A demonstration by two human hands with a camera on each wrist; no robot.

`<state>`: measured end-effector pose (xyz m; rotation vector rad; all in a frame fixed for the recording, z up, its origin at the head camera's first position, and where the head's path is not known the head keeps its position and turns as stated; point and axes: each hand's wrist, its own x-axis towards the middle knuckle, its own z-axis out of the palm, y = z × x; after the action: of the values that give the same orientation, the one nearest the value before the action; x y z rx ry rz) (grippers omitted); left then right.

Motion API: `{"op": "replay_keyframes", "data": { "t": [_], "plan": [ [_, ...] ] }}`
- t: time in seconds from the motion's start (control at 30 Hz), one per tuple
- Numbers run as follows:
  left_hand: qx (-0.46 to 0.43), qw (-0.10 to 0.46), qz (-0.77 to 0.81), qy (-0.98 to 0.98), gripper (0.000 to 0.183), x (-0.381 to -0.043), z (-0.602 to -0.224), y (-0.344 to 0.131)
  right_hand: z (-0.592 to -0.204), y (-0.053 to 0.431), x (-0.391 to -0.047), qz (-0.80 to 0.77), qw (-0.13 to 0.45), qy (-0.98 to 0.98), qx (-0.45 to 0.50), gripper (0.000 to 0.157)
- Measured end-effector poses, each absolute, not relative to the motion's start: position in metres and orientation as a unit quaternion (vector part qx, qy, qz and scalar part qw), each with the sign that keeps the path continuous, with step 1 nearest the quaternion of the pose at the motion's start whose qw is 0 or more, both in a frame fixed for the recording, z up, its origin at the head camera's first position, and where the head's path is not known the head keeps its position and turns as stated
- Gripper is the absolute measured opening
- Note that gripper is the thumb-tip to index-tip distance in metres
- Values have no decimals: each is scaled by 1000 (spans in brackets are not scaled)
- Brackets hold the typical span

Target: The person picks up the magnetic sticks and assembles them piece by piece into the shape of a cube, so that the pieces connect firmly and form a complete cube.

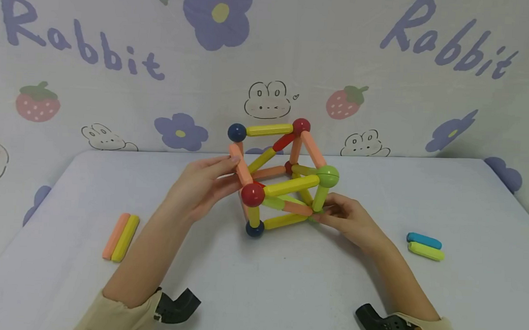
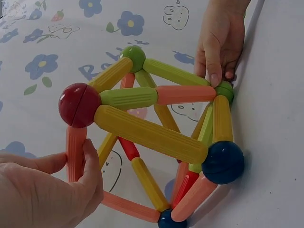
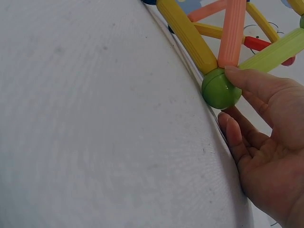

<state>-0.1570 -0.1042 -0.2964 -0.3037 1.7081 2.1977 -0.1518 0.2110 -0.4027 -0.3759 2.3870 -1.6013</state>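
Observation:
A cube-like frame of magnetic rods and balls stands at the table's middle, tilted in the head view. My left hand (image 1: 208, 182) pinches a salmon rod (image 1: 241, 166) between thumb and fingers; one end meets a red ball (image 1: 253, 194). The rod's other end lies close to a navy ball (image 1: 237, 133); whether they touch I cannot tell. My right hand (image 1: 355, 222) is at the lower right corner, where its thumb and fingers hold a green ball (image 3: 222, 89). Another green ball (image 1: 328, 176) sits above that corner. A yellow rod (image 2: 152, 133) links the red ball to a lower navy ball (image 2: 223, 162).
On the left of the table lie a loose salmon rod (image 1: 116, 236) and a yellow rod (image 1: 126, 238), side by side. To the right are a blue rod (image 1: 424, 240) and a lime rod (image 1: 426, 251). Behind the table hangs a printed cloth (image 1: 269, 62).

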Motion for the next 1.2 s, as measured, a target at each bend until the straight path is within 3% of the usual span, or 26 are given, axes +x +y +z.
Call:
{"op": "replay_keyframes", "data": {
  "t": [0.37, 0.7, 0.93, 1.2],
  "plan": [
    [-143, 155, 776, 594, 45, -176, -297, -99, -403, 209, -152, -553, 121, 814, -133, 34],
    [-119, 147, 722, 665, 49, -168, -310, -102, -401, 208, -152, -550, 122, 816, -129, 35],
    [-150, 192, 679, 692, 60, -158, -331, -105, -400, 208, -151, -546, 125, 817, -133, 35],
    [-105, 217, 679, 693, 50, -159, -346, -103, -397, 203, -148, -546, 160, 811, -135, 41]
  ]
}}
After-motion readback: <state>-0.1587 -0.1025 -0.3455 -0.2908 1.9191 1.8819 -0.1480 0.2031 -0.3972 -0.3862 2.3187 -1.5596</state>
